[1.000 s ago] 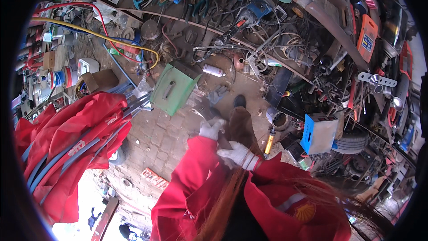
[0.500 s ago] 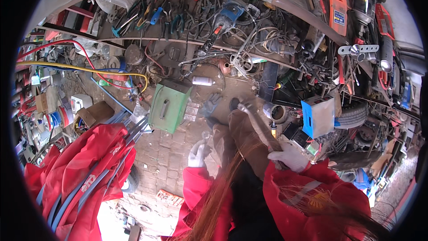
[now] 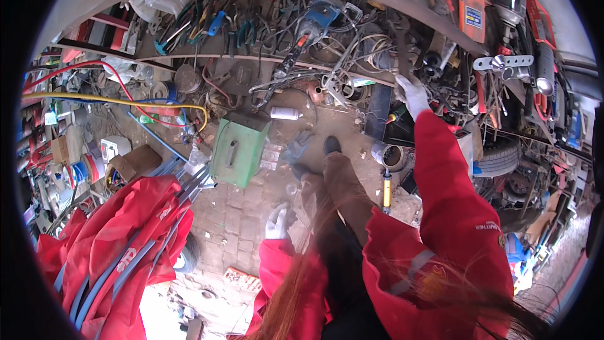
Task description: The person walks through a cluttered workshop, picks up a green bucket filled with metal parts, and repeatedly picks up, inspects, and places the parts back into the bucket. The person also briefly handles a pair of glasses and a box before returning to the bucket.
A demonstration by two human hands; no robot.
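My right hand, in a white work glove, reaches far forward to the cluttered bench. It is closed round the lower end of a long, dark metal wrench, which points away from me among cables and tools. My left hand, in a white glove with grey fingers, hangs low beside my left leg. Its fingers are loosely bent and apart, with nothing seen in them. A green metal box with a handle stands on the floor ahead of it.
A blue power tool lies on the bench among pliers and wires. On the floor are a white spray can, a grey glove and a yellow-and-black tube-shaped tool. Red fabric over grey tubes fills the left; a tyre stands right.
My right hand has swung forward from beside my right leg to the bench, carrying the wrench. The yellow-and-black tool now shows more fully. My left hand has hardly moved.
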